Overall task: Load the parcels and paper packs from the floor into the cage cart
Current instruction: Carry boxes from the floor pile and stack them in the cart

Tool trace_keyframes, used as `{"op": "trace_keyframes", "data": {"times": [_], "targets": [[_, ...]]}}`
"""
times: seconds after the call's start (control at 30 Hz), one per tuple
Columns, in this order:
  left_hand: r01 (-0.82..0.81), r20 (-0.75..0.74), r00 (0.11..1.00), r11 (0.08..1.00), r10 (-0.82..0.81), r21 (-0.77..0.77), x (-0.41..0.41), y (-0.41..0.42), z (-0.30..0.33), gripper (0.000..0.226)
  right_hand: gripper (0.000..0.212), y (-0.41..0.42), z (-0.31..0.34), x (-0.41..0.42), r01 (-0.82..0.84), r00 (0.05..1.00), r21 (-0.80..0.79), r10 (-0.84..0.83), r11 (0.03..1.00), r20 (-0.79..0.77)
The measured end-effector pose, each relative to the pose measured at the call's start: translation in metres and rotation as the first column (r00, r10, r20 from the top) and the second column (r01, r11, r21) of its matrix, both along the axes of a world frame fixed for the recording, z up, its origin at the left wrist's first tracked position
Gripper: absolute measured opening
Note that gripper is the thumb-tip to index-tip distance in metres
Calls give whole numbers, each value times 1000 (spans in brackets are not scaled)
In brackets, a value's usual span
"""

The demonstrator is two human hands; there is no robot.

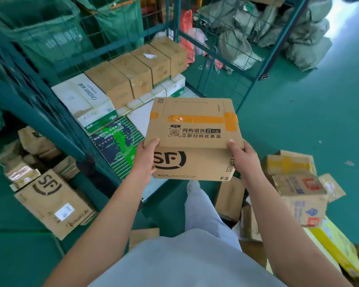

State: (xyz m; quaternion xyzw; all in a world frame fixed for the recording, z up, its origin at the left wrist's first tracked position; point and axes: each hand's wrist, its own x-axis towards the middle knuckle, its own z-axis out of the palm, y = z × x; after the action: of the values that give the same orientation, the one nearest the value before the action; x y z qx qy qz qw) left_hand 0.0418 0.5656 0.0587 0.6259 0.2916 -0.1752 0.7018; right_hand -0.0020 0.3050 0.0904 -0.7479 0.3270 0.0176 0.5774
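Box [193,139] is up in the air, just in front of the open cart [197,44]. Left hand [146,160] and right hand [241,156] grip its two near corners, thumbs on top, fingers tucked under. It looks stiff, and likely light, since the corners alone carry it. The taped lid sticks out a bit, so holding under the bottom seems safest. More boxes [56,201] wait on the floor.

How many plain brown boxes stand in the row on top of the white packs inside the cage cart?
4, side by side along the cart's back mesh: nearest box, second box, third box with a white scrap on top, farthest box. More may be hidden behind them.
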Motion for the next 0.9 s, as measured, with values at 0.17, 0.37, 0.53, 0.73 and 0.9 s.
{"op": "trace_keyframes", "data": {"times": [0.17,0.37,0.53,0.73,0.9], "targets": [[-63,-47,997,998,65,27,55,-10,-17,45,20,-13,-23,78,-63,998,42,65,997,-27],[-119,-136,982,987,133,103,170,-63,-50,52,12,-68,-64,209,-127,985,81,136,989,-110],[-99,-232,966,991,117,89,255,-124,-55,42,23,-134,-78,307,-144,960,58,154,988,-235],[-178,-266,944,980,195,84,316,-141,-52,36,44,-143,-69,414,-273,929,14,268,962,-254],[-285,-294,906,952,305,108,355,-124,-65,36,51,-120,-76,475,-359,893,13,348,933,-287]]}}
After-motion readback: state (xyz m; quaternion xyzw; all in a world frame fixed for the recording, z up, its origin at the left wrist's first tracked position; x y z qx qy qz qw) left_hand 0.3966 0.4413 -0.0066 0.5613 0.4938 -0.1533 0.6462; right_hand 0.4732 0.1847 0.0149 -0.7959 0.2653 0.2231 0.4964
